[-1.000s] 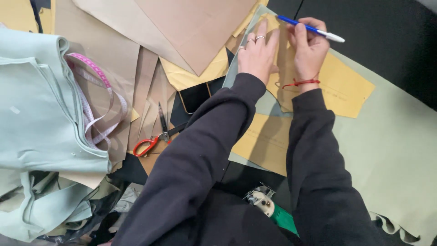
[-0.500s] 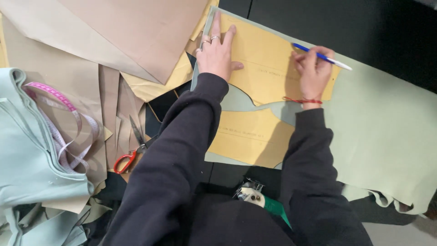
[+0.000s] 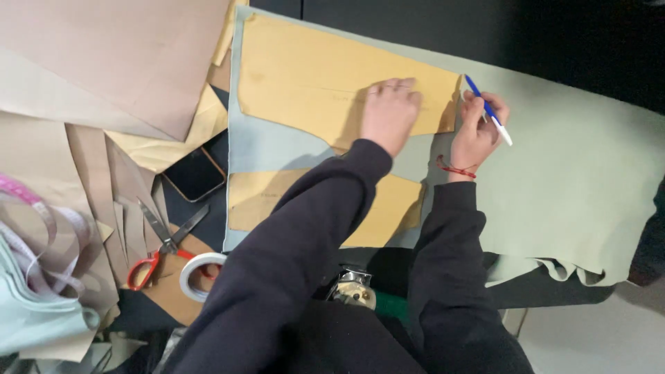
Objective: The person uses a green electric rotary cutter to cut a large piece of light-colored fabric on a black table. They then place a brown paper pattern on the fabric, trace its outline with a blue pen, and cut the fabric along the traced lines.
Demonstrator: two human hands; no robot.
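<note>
A yellow paper pattern piece (image 3: 305, 76) lies flat on a pale green sheet of material (image 3: 575, 166). My left hand (image 3: 389, 112) presses palm-down on the pattern's right part, fingers spread a little. My right hand (image 3: 476, 131) grips a blue and white pen (image 3: 488, 109), its tip at the pattern's right edge. A red string is tied round my right wrist. A second yellow pattern piece (image 3: 388, 211) lies closer to me, partly under my left sleeve.
At the left lie red-handled scissors (image 3: 163, 246), a roll of white tape (image 3: 197, 275), a dark phone (image 3: 195, 174), large tan and pinkish paper sheets (image 3: 118, 62), a pink measuring tape (image 3: 21, 190) and folded pale green material (image 3: 41, 322). The tabletop is dark.
The view has shifted, so the pattern now sits centred. My left hand slid right along the pattern toward my right hand, which holds the pen at the pattern's right edge.
</note>
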